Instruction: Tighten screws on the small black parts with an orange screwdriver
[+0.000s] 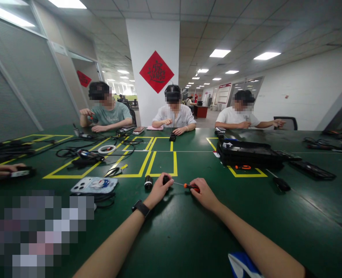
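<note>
My left hand (160, 189), with a black watch (142, 208) on its wrist, is closed around a small black part (166, 179). To its right, my right hand (204, 193) grips the orange and black handle of a screwdriver (188, 186). The screwdriver's thin metal shaft points left toward the black part; whether its tip touches the part is too small to tell. Just left of my left hand, a black cylindrical object (148, 182) stands on the green table (182, 231).
A phone (94, 185) and cables lie to the left. Black trays (248, 152), an orange-handled tool (243, 167) and a black-handled screwdriver (281, 184) are to the right. Several people sit across the table; another person's hand (5, 170) is at the left edge.
</note>
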The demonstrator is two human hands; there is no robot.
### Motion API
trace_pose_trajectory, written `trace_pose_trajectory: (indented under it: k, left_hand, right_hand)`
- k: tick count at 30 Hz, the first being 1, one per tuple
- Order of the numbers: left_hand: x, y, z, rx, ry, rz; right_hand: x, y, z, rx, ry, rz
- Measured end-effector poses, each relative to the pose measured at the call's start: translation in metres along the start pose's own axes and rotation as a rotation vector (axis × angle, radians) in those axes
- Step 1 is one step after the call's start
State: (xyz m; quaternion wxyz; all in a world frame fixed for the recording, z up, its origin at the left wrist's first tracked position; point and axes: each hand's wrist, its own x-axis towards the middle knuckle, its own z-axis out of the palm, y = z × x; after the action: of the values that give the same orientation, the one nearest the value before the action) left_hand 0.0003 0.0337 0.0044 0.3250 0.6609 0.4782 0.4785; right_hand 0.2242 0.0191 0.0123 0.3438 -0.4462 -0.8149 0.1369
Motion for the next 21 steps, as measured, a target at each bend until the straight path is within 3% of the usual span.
trace_pose_trajectory:
  k: [15, 21]
  left_hand:
    - [-0.0004, 0.004, 0.0007, -0.025, -0.008, 0.008]
    - [-0.0002, 0.0057, 0.0009, -0.019, -0.021, -0.047]
  right_hand:
    - [0.0006, -0.0017, -0.0015, 0.007, -0.005, 0.014]
    - [-0.0002, -0.0034, -0.0032, 0.037, 0.018, 0.001]
